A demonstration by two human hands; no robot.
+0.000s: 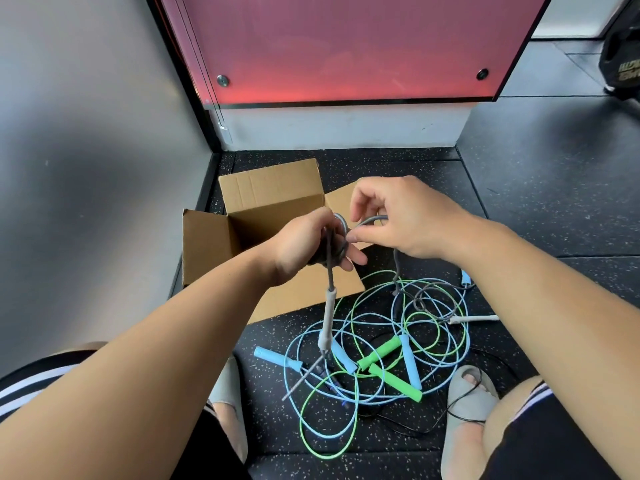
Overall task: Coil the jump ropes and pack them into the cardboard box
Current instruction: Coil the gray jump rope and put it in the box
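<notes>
Two bare forearms reach in from the lower corners and meet at mid-frame, above the box's near flap. The left hand (304, 244) is turned palm-right, its fingers curled round a small coil of the grey rope (341, 225); one grey handle (328, 317) hangs straight down from that fist, its tip near the pile below. The right hand (405, 216) sits just beside it, palm down, thumb and forefinger pinching the grey cord where it leaves the coil, the other fingers loosely raised; from there the cord drops to the floor (519, 202) at lower right. One cardboard box (270, 192) stands open at centre left, flaps spread, against the wall corner. The other ropes lie in one loose tangle of blue and green loops at lower centre, uncoiled and outside the box. In it I count four blue handles (277, 358), two green handles (394, 381) and one pale handle (474, 318) at the right edge; a thin black cord (464, 417) also runs through it, handles unclear. Two grey slippers (467, 403) flank the tangle.
</notes>
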